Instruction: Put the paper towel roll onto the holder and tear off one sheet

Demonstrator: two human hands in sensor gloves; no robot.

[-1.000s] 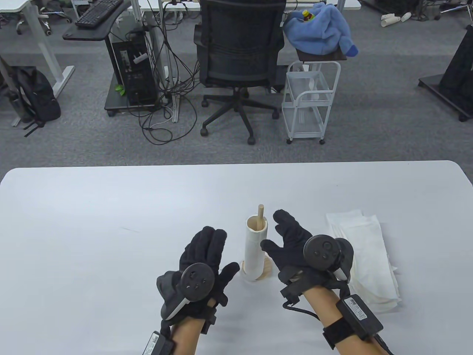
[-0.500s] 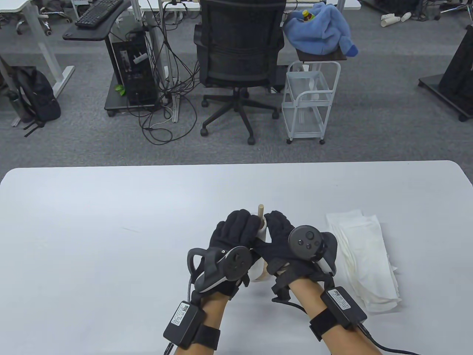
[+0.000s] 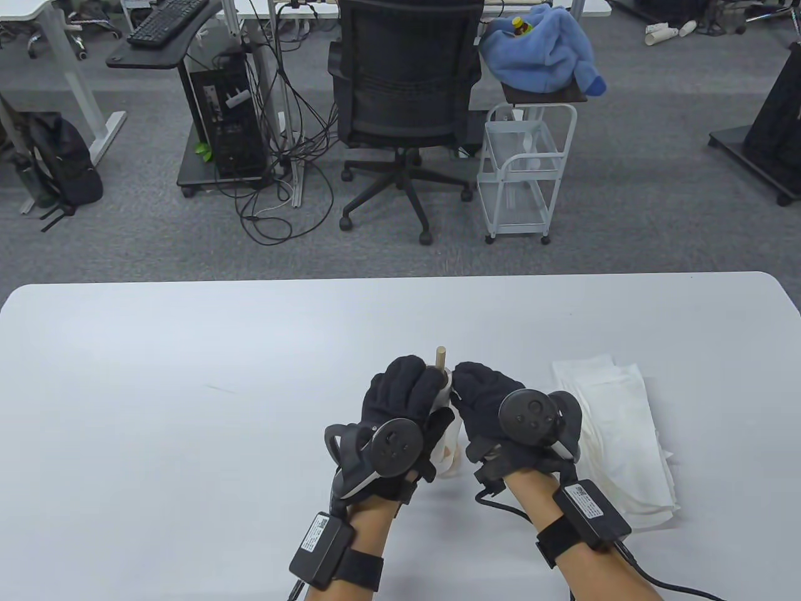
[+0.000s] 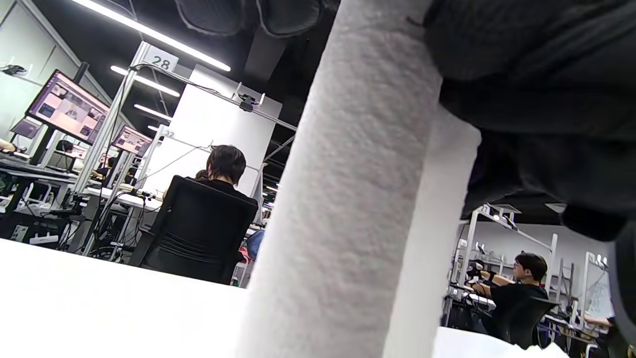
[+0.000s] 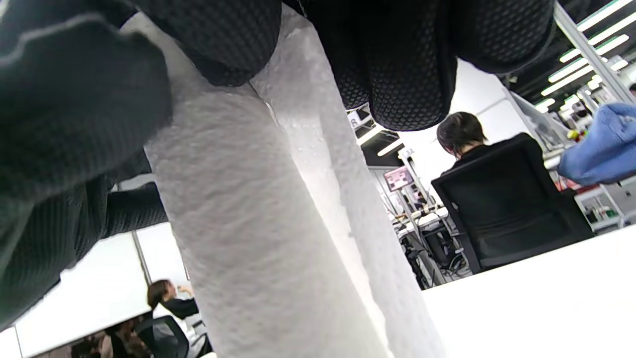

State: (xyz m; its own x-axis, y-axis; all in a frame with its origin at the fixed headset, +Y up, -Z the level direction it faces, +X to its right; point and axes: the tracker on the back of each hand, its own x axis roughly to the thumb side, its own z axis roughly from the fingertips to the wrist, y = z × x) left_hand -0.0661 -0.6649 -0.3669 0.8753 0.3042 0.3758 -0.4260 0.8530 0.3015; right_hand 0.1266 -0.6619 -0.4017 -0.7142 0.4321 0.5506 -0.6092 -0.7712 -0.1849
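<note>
Paper towel roll [image 3: 443,432]: stood upright on the wooden holder [image 3: 441,359], near the table's [image 3: 188,375] near edge, its dowel tip poking out above the roll.
Left hand [image 3: 400,407]: fingers curled round the roll's left side, grasping it.
Right hand [image 3: 494,407]: fingers wrapped round the roll's upper right side; it seemed to pinch a loose sheet edge, though the wrist views were too close to be sure.
Folded paper towels [image 3: 619,438]: lay flat just right of the right hand.
</note>
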